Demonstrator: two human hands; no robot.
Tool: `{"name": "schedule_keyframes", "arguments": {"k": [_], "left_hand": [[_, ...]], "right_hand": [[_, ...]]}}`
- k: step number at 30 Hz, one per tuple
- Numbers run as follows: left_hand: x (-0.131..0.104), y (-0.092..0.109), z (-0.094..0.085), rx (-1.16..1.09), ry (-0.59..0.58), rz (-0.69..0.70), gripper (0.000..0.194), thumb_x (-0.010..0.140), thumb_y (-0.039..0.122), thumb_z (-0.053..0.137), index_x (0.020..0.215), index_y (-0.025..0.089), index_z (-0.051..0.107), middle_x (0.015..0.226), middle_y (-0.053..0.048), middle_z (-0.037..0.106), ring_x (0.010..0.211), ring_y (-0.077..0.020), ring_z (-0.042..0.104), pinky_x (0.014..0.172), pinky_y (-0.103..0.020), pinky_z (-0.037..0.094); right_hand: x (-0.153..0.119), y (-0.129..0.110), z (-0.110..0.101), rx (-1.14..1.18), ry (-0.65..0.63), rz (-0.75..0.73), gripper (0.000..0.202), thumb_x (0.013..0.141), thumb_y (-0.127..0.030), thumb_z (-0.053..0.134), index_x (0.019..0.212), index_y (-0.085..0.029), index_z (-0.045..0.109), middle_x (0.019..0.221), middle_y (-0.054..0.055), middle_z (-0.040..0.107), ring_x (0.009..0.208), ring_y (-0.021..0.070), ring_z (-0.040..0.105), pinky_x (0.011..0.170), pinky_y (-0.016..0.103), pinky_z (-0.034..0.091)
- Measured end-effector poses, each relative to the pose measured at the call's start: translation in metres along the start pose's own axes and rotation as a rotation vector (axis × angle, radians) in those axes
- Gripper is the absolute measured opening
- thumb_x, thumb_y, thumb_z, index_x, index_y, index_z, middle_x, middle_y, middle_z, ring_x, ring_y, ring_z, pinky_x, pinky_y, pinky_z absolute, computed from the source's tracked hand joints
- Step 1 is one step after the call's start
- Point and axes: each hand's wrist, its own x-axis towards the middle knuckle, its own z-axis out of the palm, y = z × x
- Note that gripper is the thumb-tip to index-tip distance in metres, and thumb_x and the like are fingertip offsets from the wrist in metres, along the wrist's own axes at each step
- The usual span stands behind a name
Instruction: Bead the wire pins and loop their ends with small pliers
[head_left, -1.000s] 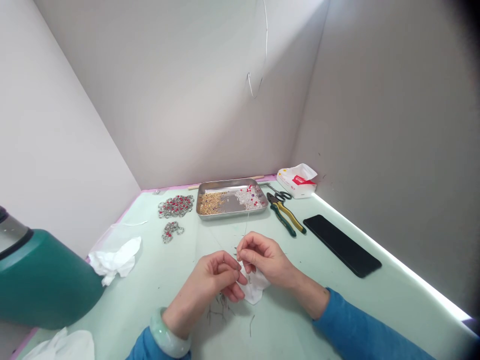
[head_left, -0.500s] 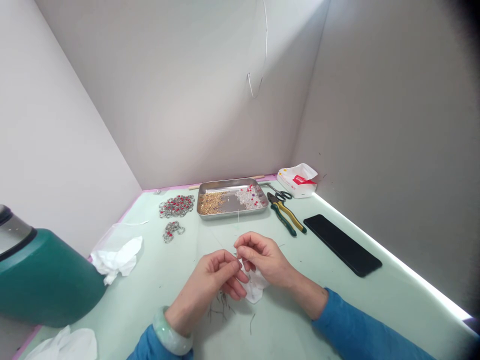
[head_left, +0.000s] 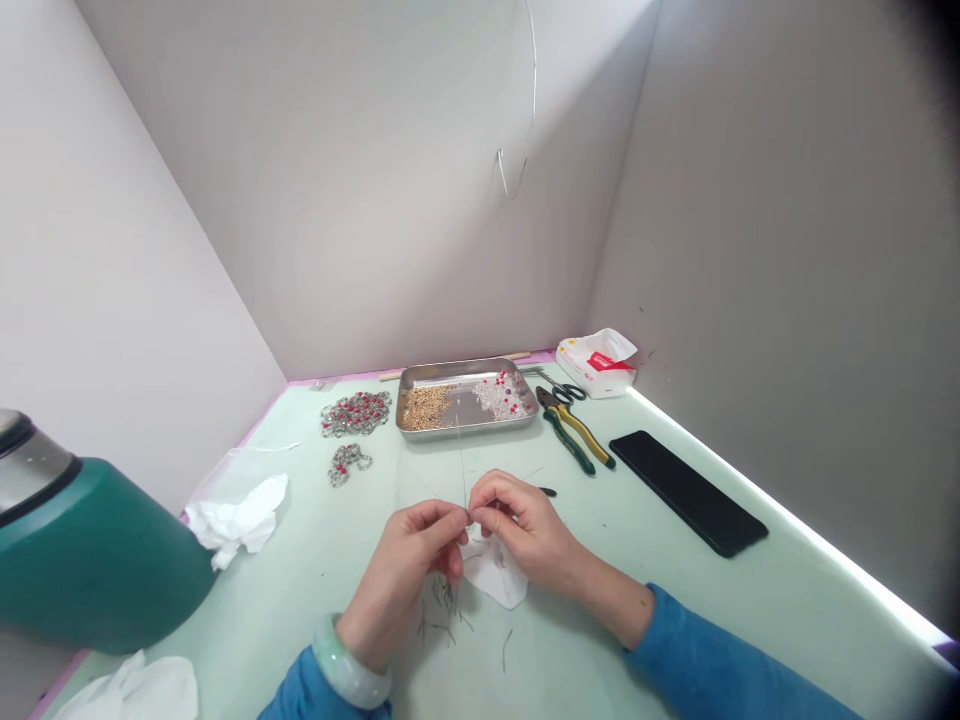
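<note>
Over on the left sits a big green bottle (head_left: 112,560), with a crumpled white tissue (head_left: 240,515) beside it. Next come two piles of chain with red beads, a large pile (head_left: 356,413) and a small pile (head_left: 347,465). Then the left hand (head_left: 412,555) has its thumb and finger pinched close on a thin thread (head_left: 462,460) (maybe wire; it is too thin to tell). The thread stands up, its top showing against the bead tray (head_left: 491,426). The right hand (head_left: 529,525) meets the left and seems to pinch the thread's foot; anything smaller there is hidden. Further right lie pliers (head_left: 574,435) and a black phone (head_left: 686,490). This looks like a fiddly fingertip step, so the next move calls for steady, gentle fingers.
</note>
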Motion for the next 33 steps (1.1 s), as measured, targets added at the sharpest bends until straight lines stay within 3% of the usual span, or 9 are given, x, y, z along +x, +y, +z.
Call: {"name": "schedule_keyframes", "arguments": {"k": [6, 12, 20, 27, 33], "left_hand": [[0.0018, -0.0031, 0.0005, -0.176, -0.015, -0.077, 0.018, 0.070, 0.028, 0.069, 0.068, 0.011, 0.066, 0.057, -0.003, 0.060, 0.050, -0.0108, 0.055, 0.052, -0.022, 0.045], [0.0018, -0.0021, -0.0021, -0.248, -0.084, -0.129, 0.016, 0.073, 0.025, 0.067, 0.073, 0.009, 0.067, 0.062, -0.005, 0.062, 0.052, -0.0100, 0.057, 0.054, -0.021, 0.048], [0.0044, -0.0049, -0.0046, -0.166, -0.056, -0.121, 0.029, 0.076, 0.037, 0.063, 0.068, 0.009, 0.065, 0.061, -0.006, 0.061, 0.050, -0.0115, 0.058, 0.051, -0.022, 0.049], [0.0015, -0.0009, -0.0064, -0.170, -0.128, -0.138, 0.020, 0.077, 0.031, 0.062, 0.077, 0.011, 0.065, 0.075, -0.008, 0.066, 0.057, -0.0133, 0.061, 0.049, -0.022, 0.049], [0.0022, 0.0022, -0.0052, -0.119, -0.060, -0.143, 0.018, 0.076, 0.028, 0.065, 0.076, 0.010, 0.065, 0.072, -0.008, 0.067, 0.058, -0.0117, 0.062, 0.052, -0.021, 0.050]], "right_hand": [[-0.0019, 0.0025, 0.0028, 0.043, 0.025, -0.010, 0.011, 0.084, -0.016, 0.048, 0.077, -0.019, 0.056, 0.081, 0.002, 0.053, 0.066, 0.0118, 0.052, 0.060, 0.025, 0.044], [-0.0015, 0.0024, 0.0025, 0.185, 0.019, 0.097, 0.006, 0.084, -0.019, 0.051, 0.080, -0.018, 0.056, 0.080, 0.000, 0.053, 0.062, 0.0099, 0.052, 0.060, 0.024, 0.043], [-0.0021, 0.0016, 0.0018, 0.128, -0.009, 0.073, 0.008, 0.084, -0.020, 0.050, 0.080, -0.018, 0.057, 0.084, 0.001, 0.054, 0.064, 0.0103, 0.052, 0.061, 0.025, 0.043], [-0.0016, 0.0023, 0.0022, 0.171, 0.004, 0.134, 0.007, 0.083, -0.022, 0.054, 0.079, -0.018, 0.057, 0.077, -0.001, 0.053, 0.064, 0.0108, 0.051, 0.061, 0.024, 0.042], [0.0010, 0.0024, -0.0021, 0.024, 0.004, 0.078, 0.007, 0.083, -0.021, 0.054, 0.079, -0.019, 0.059, 0.079, 0.001, 0.055, 0.068, 0.0120, 0.052, 0.061, 0.025, 0.041]]}}
